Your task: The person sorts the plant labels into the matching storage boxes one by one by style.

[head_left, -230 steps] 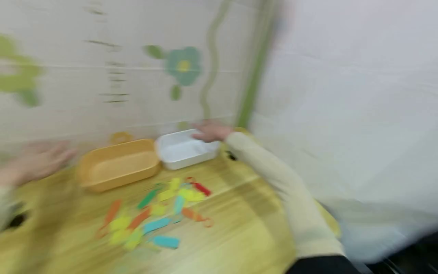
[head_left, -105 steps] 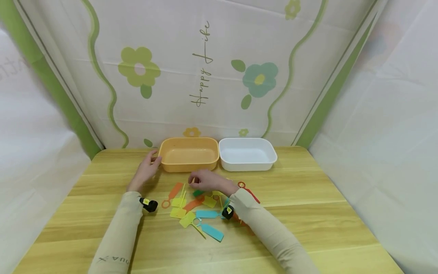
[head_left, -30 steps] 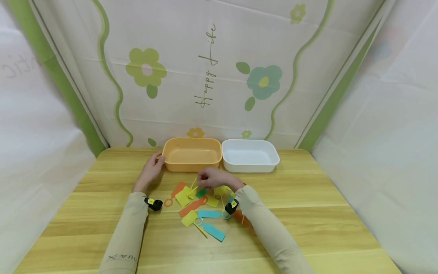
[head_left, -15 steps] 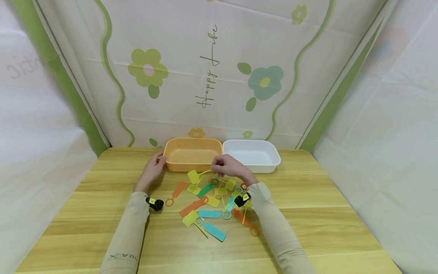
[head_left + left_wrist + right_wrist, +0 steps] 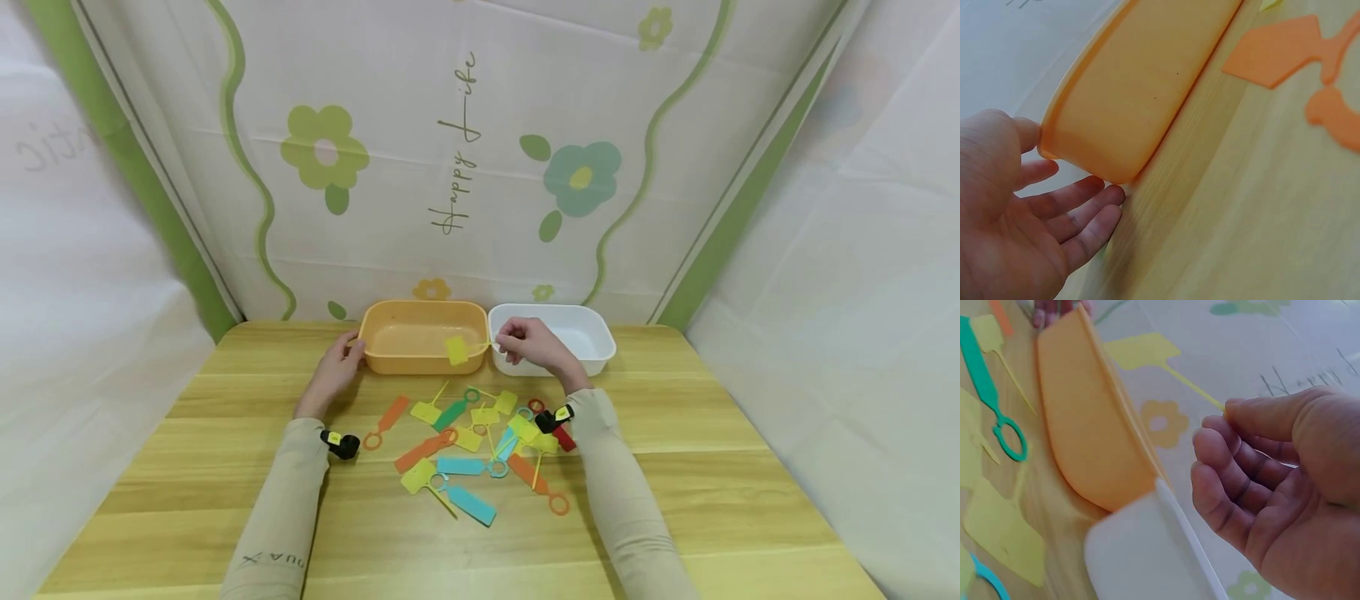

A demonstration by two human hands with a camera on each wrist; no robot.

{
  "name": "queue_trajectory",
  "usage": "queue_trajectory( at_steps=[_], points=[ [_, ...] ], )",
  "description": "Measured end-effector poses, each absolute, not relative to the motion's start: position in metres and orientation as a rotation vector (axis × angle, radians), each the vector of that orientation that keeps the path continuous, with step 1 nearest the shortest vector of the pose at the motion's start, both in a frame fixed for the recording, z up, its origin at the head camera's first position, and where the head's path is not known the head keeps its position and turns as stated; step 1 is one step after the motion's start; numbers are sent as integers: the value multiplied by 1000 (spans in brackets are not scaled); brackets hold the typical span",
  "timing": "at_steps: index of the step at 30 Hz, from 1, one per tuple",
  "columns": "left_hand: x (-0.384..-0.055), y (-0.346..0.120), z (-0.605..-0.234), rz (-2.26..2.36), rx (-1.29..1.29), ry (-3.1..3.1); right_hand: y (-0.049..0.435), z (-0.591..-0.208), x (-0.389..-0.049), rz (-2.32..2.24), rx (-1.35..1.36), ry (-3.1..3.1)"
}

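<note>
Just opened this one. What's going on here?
A person at a wooden table is handling plastic tags. Their right hand pinches a yellow tag by its thin stem, held up near the right end of the orange bin. Their left hand touches that bin's left end. The white bin stands on the right of the orange one. Loose tags in several colors lie scattered in front, and none shows inside either bin.

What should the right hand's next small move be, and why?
Perhaps ease the yellow tag slightly left and over the orange tray. The right hand pinches its stem, its flat end already appears by that tray's near rim, and the left hand touches the tray's end.
</note>
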State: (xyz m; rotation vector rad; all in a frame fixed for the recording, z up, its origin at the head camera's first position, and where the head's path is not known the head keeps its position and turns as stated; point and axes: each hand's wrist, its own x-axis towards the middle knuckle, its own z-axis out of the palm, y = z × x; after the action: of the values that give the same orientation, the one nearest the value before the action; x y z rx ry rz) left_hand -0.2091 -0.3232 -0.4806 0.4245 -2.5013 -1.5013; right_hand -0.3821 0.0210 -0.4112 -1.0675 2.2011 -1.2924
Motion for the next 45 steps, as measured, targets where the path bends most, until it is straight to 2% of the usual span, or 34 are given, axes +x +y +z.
queue_trajectory(
  at_steps=[24,45],
  points=[
    [-207,-322,-480,-1513,387,-2484,86,-423,-425,-1570,-801,2315],
    [-208,-322,-484,-1493,412,-2489,89,-421,-427,-1632,-706,2322]
  ],
)
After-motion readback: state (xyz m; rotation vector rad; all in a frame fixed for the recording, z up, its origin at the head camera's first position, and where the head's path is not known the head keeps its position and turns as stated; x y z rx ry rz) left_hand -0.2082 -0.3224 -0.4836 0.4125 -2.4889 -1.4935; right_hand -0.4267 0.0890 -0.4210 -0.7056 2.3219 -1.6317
